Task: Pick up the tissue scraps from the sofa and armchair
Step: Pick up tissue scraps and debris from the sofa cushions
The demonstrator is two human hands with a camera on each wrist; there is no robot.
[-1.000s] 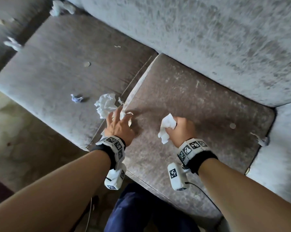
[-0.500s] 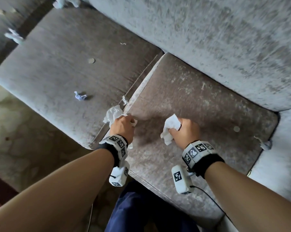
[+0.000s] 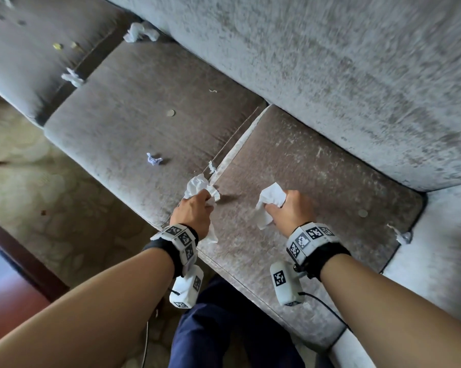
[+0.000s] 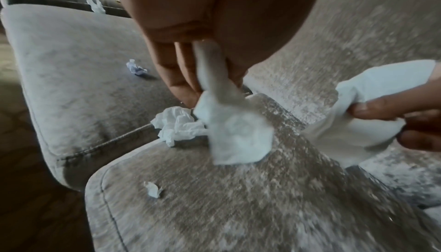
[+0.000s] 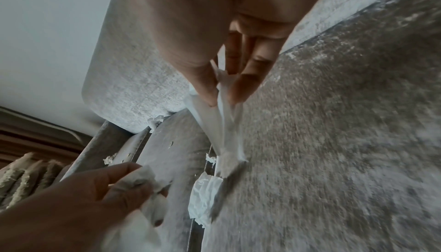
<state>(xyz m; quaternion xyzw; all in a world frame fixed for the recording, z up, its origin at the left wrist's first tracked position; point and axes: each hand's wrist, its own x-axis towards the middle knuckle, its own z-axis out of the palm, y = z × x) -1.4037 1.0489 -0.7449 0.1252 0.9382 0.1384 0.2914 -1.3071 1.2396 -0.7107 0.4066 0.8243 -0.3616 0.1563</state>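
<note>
My left hand (image 3: 204, 199) grips a crumpled white tissue (image 3: 197, 185) over the seam between two grey sofa cushions; in the left wrist view the tissue (image 4: 235, 133) hangs from its curled fingers (image 4: 179, 79). My right hand (image 3: 276, 205) grips another white tissue (image 3: 270, 197) above the right cushion (image 3: 317, 181); in the right wrist view that tissue (image 5: 222, 124) is pinched between thumb and fingers. Loose scraps lie on the sofa: a small bluish one (image 3: 153, 159), a bit at the seam (image 3: 211, 166), one near the front edge (image 4: 152, 189).
More tissue scraps lie at the far seam (image 3: 72, 77), by the backrest (image 3: 140, 31) and in the right corner (image 3: 402, 236). Coins (image 3: 171, 112) sit on the cushions. The sofa backrest (image 3: 330, 62) rises behind. Patterned floor (image 3: 38, 181) lies left, my leg (image 3: 218, 328) below.
My left hand's fingers closed round the crumpled tissue at the seam and now hold it. The right hand kept its tissue. The view shifted, showing more of the sofa's left side.
</note>
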